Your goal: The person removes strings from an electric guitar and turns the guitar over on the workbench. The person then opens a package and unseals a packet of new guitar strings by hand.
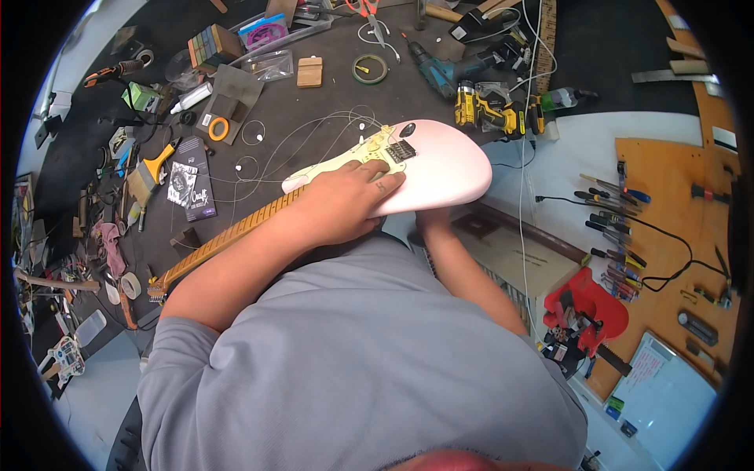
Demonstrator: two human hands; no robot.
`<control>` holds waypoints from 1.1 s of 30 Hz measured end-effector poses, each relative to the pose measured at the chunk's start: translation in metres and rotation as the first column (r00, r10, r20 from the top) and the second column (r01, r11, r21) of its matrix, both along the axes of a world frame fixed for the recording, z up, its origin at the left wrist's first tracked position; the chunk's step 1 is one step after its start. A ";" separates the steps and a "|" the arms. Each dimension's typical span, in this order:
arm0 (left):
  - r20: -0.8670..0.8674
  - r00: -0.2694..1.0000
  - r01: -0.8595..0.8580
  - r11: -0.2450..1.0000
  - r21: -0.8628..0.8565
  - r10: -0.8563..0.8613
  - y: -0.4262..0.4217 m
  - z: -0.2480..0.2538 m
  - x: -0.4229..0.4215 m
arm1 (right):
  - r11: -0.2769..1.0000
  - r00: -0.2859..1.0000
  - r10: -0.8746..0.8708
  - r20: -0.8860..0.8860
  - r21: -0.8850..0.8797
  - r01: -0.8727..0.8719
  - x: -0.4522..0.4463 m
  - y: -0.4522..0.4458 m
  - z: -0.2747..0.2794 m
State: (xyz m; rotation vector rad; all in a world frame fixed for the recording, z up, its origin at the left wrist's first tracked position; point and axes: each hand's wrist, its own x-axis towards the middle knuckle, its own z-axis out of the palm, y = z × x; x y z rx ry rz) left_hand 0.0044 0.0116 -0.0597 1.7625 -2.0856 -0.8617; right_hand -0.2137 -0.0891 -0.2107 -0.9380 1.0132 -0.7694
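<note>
Grey shirt (353,353) — short sleeve (177,339) — dark marking (381,187) on left hand (353,192).

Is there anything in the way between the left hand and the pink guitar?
Nothing that shows! The left hand is already touching the guitar, lying flat on its front. Loose strings curl across the table beyond. Anything right under the palm is hidden.

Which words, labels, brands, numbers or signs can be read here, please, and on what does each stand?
"Craft": on the dark packet; its smaller print is too small to read.
Red writing on the whiteboard: too blurred.
Print on the silver packet, marks on the wooden ruler: too small.
No number or brand is readable.
</note>
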 end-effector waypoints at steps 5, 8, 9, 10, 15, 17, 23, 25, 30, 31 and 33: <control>-0.003 1.000 -0.004 1.000 0.007 0.004 -0.001 0.003 0.001 | 1.000 1.000 0.000 0.025 0.019 -0.001 0.001 0.000 0.001; 0.002 1.000 0.002 1.000 0.001 -0.002 -0.001 0.001 0.001 | 1.000 0.999 -0.001 0.034 0.026 0.000 0.001 -0.001 0.002; -0.001 1.000 -0.003 1.000 -0.004 0.003 -0.001 0.000 0.002 | 1.000 0.999 -0.001 0.038 0.029 0.000 0.002 0.000 0.003; -0.002 1.000 -0.007 1.000 -0.008 0.007 0.000 0.000 0.002 | 0.999 0.999 -0.002 0.043 0.032 0.001 0.003 0.000 0.004; 0.006 1.000 -0.005 1.000 -0.019 0.005 -0.002 0.000 0.001 | 0.999 0.999 -0.010 0.053 0.045 0.008 0.003 0.000 0.005; 0.001 1.000 -0.009 1.000 -0.019 0.009 -0.001 -0.001 0.002 | 0.998 0.999 -0.006 0.051 0.055 0.003 0.004 0.002 0.006; -0.001 1.000 -0.005 0.999 -0.032 0.005 -0.001 -0.001 0.003 | 0.996 0.999 0.004 0.046 0.089 -0.008 0.001 0.006 0.008; -0.006 1.000 -0.008 0.999 -0.039 0.008 -0.001 -0.002 0.004 | 0.995 0.999 0.006 0.049 0.103 -0.011 0.001 0.007 0.008; 0.001 1.000 -0.011 1.000 -0.023 0.011 -0.002 0.000 0.002 | 0.992 0.998 0.007 0.057 0.129 -0.014 -0.003 0.011 0.007; 0.000 1.000 -0.010 1.000 -0.026 0.010 -0.002 0.000 0.002 | 0.991 0.998 0.004 0.060 0.134 -0.012 -0.003 0.011 0.007; 0.001 1.000 -0.011 0.999 -0.033 0.011 -0.001 -0.001 0.003 | 0.990 0.998 0.006 0.065 0.141 -0.015 -0.002 0.011 0.007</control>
